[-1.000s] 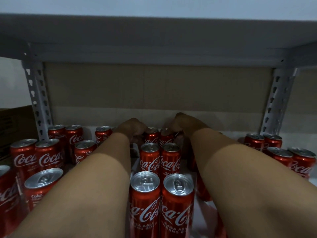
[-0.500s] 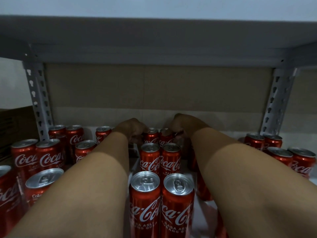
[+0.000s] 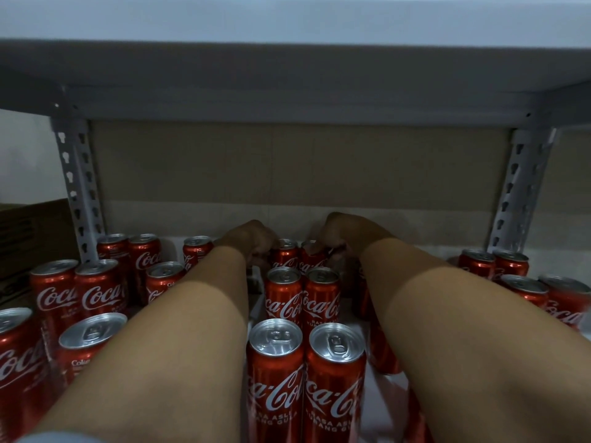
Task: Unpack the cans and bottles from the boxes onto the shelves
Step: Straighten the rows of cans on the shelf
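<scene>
Almost nothing has moved in the last second — both hands stay at the centre of the frame, the left hand (image 3: 252,241) and right hand (image 3: 335,238) curled round the rearmost cans (image 3: 285,255) of the middle double row on the shelf (image 3: 415,251). Probably just nudging them into line.

On the shelf (image 3: 361,334) a double row of cans ran from front to back between the two forearms: a front pair (image 3: 305,375), a middle pair (image 3: 302,295) behind it, and a rear pair (image 3: 295,255) near the back panel (image 3: 287,167). The left hand (image 3: 252,239) lay at the left side of the rear pair and the right hand (image 3: 339,233) at its right side. More cans (image 3: 96,292) stood in a cluster to the left, in front of a post (image 3: 78,187), another group (image 3: 524,282) stood to the right, and a box (image 3: 32,238) sat beyond the left post.
</scene>
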Action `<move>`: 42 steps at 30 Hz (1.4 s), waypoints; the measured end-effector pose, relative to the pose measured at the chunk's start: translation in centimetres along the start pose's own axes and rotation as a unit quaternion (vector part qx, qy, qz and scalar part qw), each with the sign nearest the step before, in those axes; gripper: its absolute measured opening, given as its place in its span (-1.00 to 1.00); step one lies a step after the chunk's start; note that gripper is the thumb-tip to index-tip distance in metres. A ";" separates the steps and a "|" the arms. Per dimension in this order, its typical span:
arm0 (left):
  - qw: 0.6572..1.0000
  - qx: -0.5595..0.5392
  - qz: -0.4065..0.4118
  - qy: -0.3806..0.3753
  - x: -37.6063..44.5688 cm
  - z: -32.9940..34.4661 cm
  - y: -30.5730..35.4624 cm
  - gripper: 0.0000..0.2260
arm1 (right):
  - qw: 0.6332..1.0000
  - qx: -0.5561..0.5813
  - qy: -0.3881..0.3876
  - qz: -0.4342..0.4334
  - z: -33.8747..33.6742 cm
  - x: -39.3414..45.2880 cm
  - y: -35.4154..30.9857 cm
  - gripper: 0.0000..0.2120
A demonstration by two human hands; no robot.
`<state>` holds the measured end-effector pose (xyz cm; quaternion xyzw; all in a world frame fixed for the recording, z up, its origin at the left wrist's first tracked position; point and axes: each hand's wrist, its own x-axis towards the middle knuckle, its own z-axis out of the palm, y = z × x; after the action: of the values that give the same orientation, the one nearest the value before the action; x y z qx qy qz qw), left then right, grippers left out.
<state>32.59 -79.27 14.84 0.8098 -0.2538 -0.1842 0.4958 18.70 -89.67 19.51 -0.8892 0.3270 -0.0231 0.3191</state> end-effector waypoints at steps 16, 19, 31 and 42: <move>0.984 0.151 0.075 0.060 -5.8 -11.7 -1.7 -0.83 | 0.974 -0.113 0.127 -0.152 2.2 -4.1 -9.0 -0.40; 0.955 0.255 0.098 0.111 -6.0 -13.6 -2.4 -0.79 | 0.974 -0.112 0.106 -0.168 3.9 -3.3 -11.0 -0.40; 0.895 0.433 0.098 0.040 -1.1 -15.9 -4.0 -0.63 | 0.951 -0.219 0.022 -0.216 7.9 2.9 -12.8 -0.41; 0.945 0.310 0.054 0.089 -0.2 -16.1 -5.7 -0.68 | 0.980 -0.124 0.024 -0.155 9.1 4.4 -13.1 -0.19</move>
<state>42.56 -65.54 16.80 0.9216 -0.2965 0.0039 0.2504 31.82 -79.65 19.16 -0.9609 0.1931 -0.0528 0.1913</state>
